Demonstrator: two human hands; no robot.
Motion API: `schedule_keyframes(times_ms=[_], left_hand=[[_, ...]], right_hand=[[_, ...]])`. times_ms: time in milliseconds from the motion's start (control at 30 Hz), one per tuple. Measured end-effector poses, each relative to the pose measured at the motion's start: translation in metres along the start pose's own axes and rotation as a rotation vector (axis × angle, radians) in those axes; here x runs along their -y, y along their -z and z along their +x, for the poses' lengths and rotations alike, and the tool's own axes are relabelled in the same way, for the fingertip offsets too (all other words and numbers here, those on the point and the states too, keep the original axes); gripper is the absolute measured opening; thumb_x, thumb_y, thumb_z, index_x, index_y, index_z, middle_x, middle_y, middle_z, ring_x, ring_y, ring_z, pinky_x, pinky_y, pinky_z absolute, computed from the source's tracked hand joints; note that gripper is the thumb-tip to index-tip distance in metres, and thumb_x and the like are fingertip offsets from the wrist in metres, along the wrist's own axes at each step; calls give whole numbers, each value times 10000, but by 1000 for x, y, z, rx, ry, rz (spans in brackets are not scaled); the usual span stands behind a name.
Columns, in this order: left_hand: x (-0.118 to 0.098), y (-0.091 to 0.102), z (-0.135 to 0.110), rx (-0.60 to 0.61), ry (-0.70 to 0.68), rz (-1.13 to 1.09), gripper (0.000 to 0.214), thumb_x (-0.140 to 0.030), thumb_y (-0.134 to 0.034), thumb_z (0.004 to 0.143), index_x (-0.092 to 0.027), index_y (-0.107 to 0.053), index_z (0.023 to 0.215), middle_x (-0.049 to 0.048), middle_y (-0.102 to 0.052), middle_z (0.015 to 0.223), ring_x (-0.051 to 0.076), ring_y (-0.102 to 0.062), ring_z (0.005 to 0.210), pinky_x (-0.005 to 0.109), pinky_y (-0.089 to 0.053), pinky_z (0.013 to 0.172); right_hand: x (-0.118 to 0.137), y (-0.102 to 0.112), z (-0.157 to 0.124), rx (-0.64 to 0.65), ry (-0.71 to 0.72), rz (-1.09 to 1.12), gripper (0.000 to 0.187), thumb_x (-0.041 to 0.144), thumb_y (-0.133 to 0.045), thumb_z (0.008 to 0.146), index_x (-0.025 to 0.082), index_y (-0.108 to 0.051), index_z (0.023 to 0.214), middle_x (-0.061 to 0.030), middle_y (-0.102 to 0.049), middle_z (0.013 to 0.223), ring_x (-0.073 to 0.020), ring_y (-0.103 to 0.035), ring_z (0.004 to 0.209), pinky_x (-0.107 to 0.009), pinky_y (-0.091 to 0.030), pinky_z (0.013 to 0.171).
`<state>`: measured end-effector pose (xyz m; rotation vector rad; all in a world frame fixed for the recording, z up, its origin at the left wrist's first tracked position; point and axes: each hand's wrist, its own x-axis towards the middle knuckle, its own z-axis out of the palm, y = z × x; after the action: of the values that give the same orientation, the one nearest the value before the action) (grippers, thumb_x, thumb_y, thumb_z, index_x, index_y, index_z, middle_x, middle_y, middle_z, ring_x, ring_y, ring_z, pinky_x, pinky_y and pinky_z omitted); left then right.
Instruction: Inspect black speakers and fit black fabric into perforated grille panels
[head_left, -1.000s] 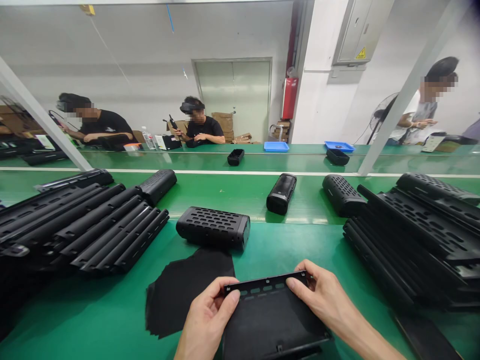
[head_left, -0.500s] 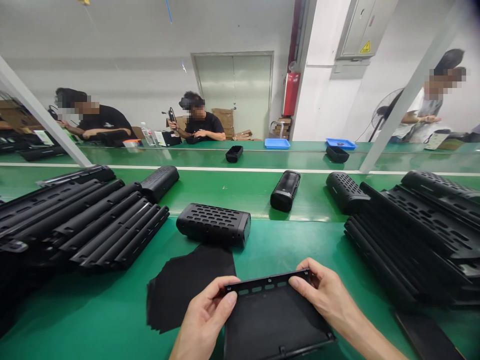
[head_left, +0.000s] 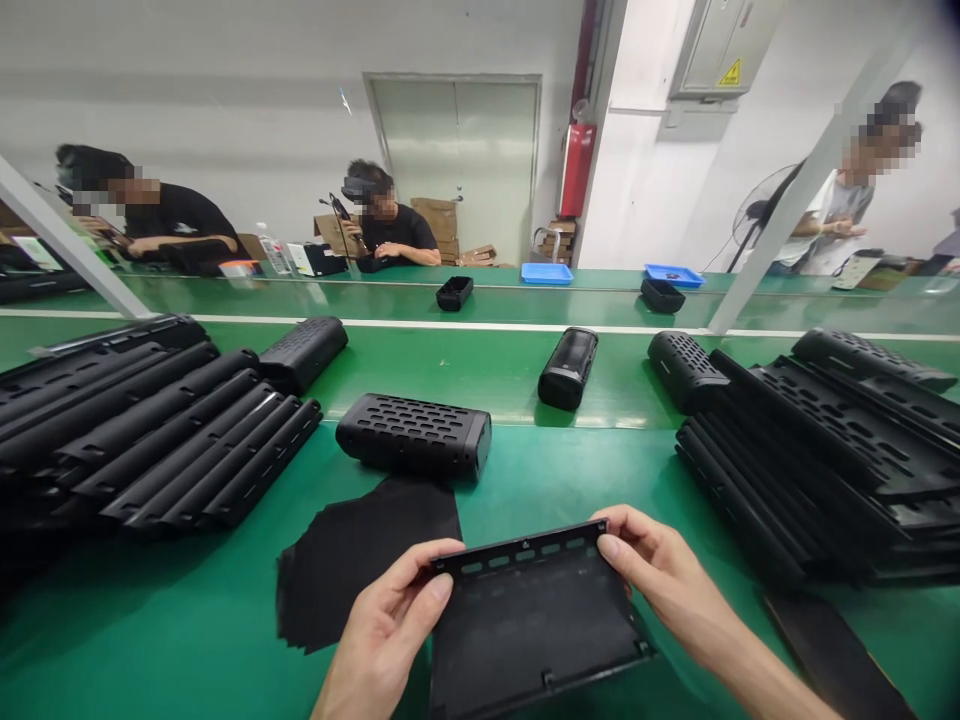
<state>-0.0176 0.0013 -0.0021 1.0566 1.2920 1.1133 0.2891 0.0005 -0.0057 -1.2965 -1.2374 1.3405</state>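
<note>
Both hands' grip, left hand and right hand, clasps black panel.

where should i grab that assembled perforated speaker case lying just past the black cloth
Grip the perforated speaker case across its middle, fingers coming down from above over the long front and back sides. It lies flat on its side on the green table, long and rounded, with clear space on both sides; the right end looks open.

Two bare hands enter from the lower edge: the left hand and the right hand, both without gloves, rings or watches. The forearms are uncovered, no sleeve showing; fingers have short, trimmed nails.
</note>
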Motion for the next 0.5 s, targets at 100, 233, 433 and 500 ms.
schedule_keyframes(times_ms=[100, 233, 433, 500], left_hand=[[-1, 3, -2, -4, -4, 1, 563, -689, -871, 823, -253, -847, 1178, 40, -719, 926, 209, -620, 854, 234, -519, 747], [-2, 8, -5, 6, -9, 30, 619, -716, -862, 813, -238, -848, 1205, 15, -609, 753, 174, -515, 687, 249, -483, 629], [-5, 6, -9, -52, -23, 1, 623, -672, -915, 762, -222, -864, 1190, 74, -755, 896, 297, -697, 926, 298, -585, 746], [-7, 3, -9, -46, 18, -63, 636, -661, -924, 774, -227, -847, 1233, 74, -791, 964, 300, -728, 995, 276, -602, 782]], right_hand=[[1, -1, -2, 1, 3, 37, 553, 725, -757, 975, 185, -705, 1084, -28, -617, 915, -156, -530, 768, -261, -429, 636], [3, 0, -7, 12, 3, 80, 507, 679, -773, 990, 191, -720, 1118, -28, -621, 931, -157, -541, 779, -260, -437, 649], [-2, 2, -9, 35, -21, 160, 473, 635, -793, 997, 188, -746, 1147, -19, -614, 888, -132, -518, 743, -244, -447, 666], [-4, 0, -9, 27, -43, 212, 463, 624, -824, 974, 194, -732, 1120, -17, -611, 878, -127, -518, 730, -236, -443, 649]])
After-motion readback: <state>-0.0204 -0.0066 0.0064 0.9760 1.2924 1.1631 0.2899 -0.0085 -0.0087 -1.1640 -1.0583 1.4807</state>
